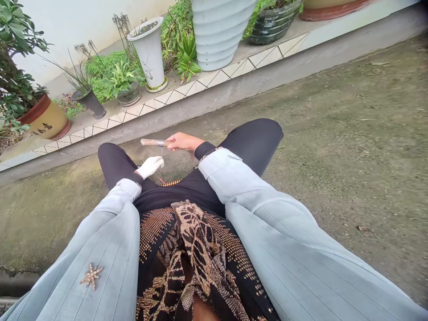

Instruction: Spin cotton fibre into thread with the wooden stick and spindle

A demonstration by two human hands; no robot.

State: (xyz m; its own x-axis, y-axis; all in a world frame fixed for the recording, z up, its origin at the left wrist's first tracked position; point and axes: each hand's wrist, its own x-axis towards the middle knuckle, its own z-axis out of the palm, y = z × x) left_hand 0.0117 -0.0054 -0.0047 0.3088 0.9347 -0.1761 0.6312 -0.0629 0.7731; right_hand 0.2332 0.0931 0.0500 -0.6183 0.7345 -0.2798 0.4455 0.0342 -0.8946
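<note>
Head view, looking down past my pale striped sleeves (234, 178): my right hand (180, 141) is closed around a wooden handle (150, 142) with a metal collar (161, 143), held crosswise above my knees, its free end pointing left. A thin thread (162, 152) drops from the collar toward my left hand (150, 166), which sits just below the handle inside a white glove (149, 167). The glove hides my fingers, so I cannot tell whether that hand is pinching the thread or only lying beside it.

The work in hand looks like handling this thread at the collar, and what matters at this point is keeping it controlled between both hands.

An orange-and-gold striped strip (171, 183) lies just below, at the edge of the gold-beaded black cloth (197, 249) across my lap. Beyond my black trousers (113, 160), mossy concrete ground (334, 133) runs to a tile-edged ledge (200, 82) carrying potted plants (123, 80) at far left.
</note>
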